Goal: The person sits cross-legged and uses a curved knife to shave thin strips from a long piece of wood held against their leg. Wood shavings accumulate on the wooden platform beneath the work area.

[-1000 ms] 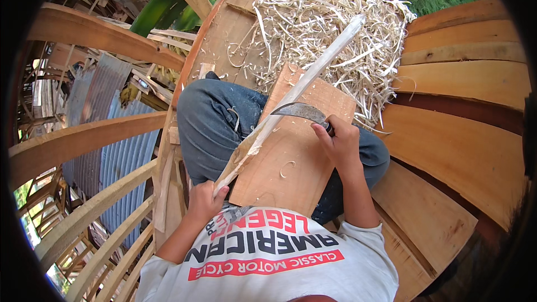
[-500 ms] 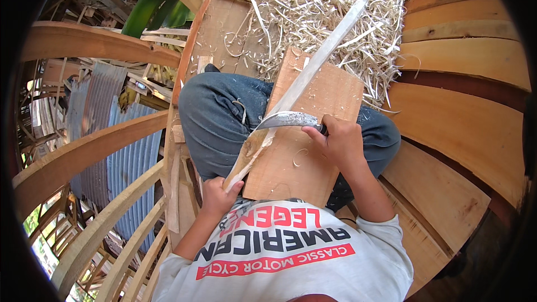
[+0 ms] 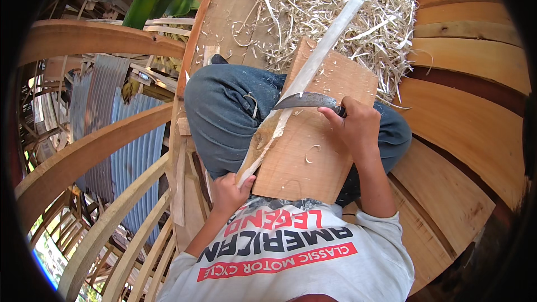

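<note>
My left hand is closed around the near end of a long pale wooden strip. Bark-brown and rough near my hand, the strip turns smooth and whitish toward its far end. It slants away to the right across a flat wooden board that rests over my lap. My right hand grips the dark handle of a curved knife. The blade points left and lies across the strip, about midway along it. Several thin shavings are scattered on the board.
A heap of curled wood shavings covers the planks beyond the board. Curved wooden planks rise on the right. Bent wooden ribs stand on the left, with corrugated metal sheets beyond them. A large green leaf hangs at the upper left.
The knife and my right hand have shifted slightly up the strip, away from me. The whole scene sits a little further right in the picture. Both hands keep their hold.
</note>
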Action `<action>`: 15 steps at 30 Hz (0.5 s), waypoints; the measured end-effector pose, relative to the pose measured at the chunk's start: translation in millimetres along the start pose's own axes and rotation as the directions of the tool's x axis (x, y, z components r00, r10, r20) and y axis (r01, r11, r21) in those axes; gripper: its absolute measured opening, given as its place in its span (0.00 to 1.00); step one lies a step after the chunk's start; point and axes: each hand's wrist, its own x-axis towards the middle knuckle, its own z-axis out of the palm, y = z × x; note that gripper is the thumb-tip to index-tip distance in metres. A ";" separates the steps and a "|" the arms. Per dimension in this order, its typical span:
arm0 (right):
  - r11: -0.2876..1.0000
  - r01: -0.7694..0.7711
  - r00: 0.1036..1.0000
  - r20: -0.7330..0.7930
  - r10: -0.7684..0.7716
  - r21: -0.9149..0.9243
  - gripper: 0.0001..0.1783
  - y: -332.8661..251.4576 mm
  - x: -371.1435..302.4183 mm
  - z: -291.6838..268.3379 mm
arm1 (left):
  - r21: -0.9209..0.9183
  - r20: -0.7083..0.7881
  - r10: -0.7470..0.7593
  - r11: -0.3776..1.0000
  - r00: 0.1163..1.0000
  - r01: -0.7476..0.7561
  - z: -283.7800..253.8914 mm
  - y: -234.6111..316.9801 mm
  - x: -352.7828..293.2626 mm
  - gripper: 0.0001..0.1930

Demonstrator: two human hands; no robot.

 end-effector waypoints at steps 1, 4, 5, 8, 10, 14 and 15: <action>1.000 0.005 1.000 -0.010 -0.005 -0.006 0.34 1.7 0.5 1.1 | 0.002 0.004 0.004 1.000 1.000 -0.004 0.1 -0.4 0.2 0.31; 1.000 0.017 1.000 -0.016 -0.017 -0.003 0.32 2.1 2.6 0.8 | 0.010 0.007 0.012 1.000 1.000 -0.012 -0.5 0.2 0.3 0.31; 1.000 0.021 1.000 -0.013 -0.021 0.002 0.32 1.5 3.5 -0.1 | 0.000 0.002 0.010 1.000 1.000 -0.010 -0.9 0.9 0.4 0.31; 1.000 0.020 0.999 -0.027 -0.020 0.000 0.32 1.8 6.9 -1.7 | -0.019 -0.004 0.007 1.000 1.000 -0.007 -0.6 2.0 2.1 0.31; 1.000 0.010 0.999 -0.034 -0.010 -0.019 0.32 4.0 10.2 -2.1 | -0.010 -0.002 0.005 1.000 1.000 -0.005 -0.9 2.2 2.1 0.31; 0.998 0.033 0.998 -0.058 -0.036 -0.056 0.34 8.6 14.2 0.8 | -0.023 -0.011 -0.003 1.000 1.000 0.003 -0.7 3.5 3.0 0.31; 0.998 0.038 0.997 -0.060 -0.041 -0.056 0.34 9.0 15.2 1.2 | -0.031 -0.009 -0.007 0.999 1.000 0.007 -0.3 2.9 2.7 0.31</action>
